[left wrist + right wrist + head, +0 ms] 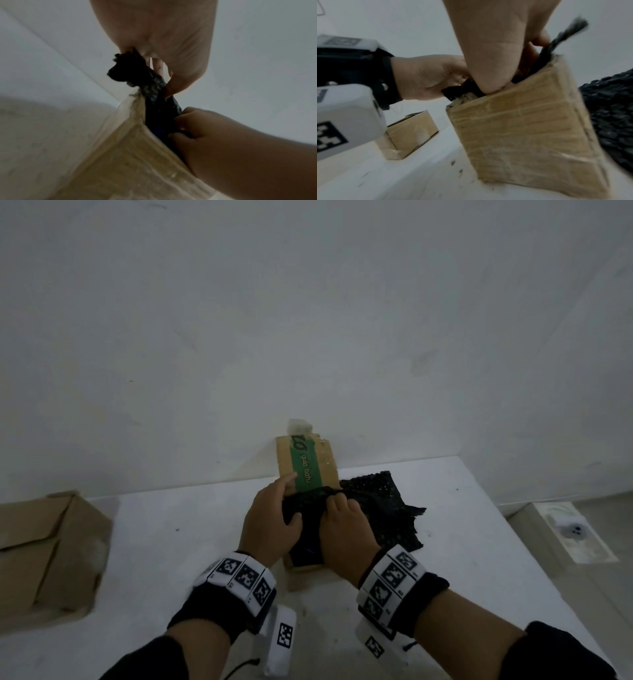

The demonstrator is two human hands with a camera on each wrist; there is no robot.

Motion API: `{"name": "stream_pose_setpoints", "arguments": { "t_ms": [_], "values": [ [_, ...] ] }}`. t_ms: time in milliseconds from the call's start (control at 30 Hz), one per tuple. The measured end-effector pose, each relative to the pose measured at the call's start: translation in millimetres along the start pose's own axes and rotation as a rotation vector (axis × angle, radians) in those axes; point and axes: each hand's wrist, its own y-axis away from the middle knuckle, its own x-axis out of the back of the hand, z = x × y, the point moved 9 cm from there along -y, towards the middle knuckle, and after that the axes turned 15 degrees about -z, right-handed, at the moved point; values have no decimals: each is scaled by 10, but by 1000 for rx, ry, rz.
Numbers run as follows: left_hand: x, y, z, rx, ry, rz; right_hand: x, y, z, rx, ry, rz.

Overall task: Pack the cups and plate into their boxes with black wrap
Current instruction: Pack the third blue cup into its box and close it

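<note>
1. Cardboard box (51, 556), closed, sits far left on the white surface (171, 542).
2. My left hand (270, 522) curls its fingers around the black wrap (308, 508) at the open tan box (530, 135).
3. My right hand (346, 529) grips the same wrap bundle, pressing it inside that box; I cannot tell what it covers.
4. More black bubble wrap (383, 508) lies just right of the box.

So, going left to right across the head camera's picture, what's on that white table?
Closed brown cardboard box → left hand → right hand, both gripping the black wrap in the small open cardboard box → loose black bubble wrap sheet.
</note>
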Motion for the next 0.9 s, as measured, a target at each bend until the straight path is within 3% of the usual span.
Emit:
{"name": "stream_pose_setpoints", "arguments": {
  "t_ms": [267, 533, 633, 800, 900],
  "values": [
    [-74, 152, -185, 89, 120, -11, 14, -175, -55, -29, -280, -75],
    [-116, 203, -229, 103, 128, -43, 36, -362, -22, 83, -224, -244],
    [-117, 237, -216, 124, 153, -30, 108, -250, 41, 122, -344, -149],
    [-122, 271, -199, 148, 202, 1, 239, 42, -9, 220, -407, 291],
    [-150, 282, -214, 168, 282, 4, 92, 52, -84, 336, -350, 307]
  ]
}}
